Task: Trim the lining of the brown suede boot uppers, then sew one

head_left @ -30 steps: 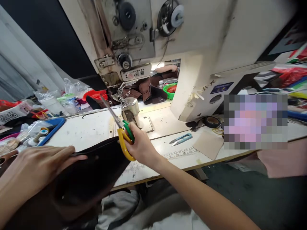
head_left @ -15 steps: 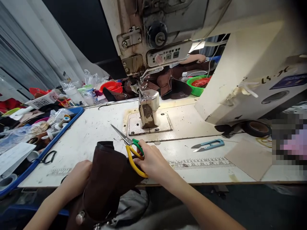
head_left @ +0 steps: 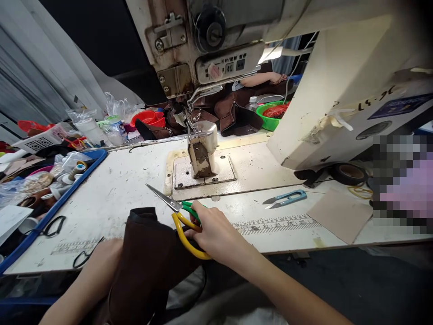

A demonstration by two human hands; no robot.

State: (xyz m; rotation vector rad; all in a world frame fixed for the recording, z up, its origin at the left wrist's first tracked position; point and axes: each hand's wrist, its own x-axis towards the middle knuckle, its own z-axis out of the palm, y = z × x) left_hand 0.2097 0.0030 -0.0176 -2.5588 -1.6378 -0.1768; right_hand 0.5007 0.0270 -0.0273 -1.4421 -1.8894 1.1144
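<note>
My right hand (head_left: 216,232) grips a pair of scissors (head_left: 179,214) with yellow and green handles, blades closed and pointing up-left over the white table (head_left: 128,180). A dark brown bag piece (head_left: 149,262) hangs over the table's front edge, just left of the scissors. My left hand (head_left: 103,266) is against the brown piece's left side, mostly hidden behind it, apparently holding it. The sewing machine's post and presser foot (head_left: 202,149) stand behind the scissors.
A blue thread snipper (head_left: 286,198) and a brown card (head_left: 340,214) lie to the right by a printed ruler. A tape roll (head_left: 348,173) sits under the machine arm. A blue tray (head_left: 50,185) of clutter is at left. Brown bags and another person's arm lie behind the machine.
The brown piece has dropped from flat on the table to hanging over the front edge, with my left hand beside it. The scissors came back toward me; the view shifted downward.
</note>
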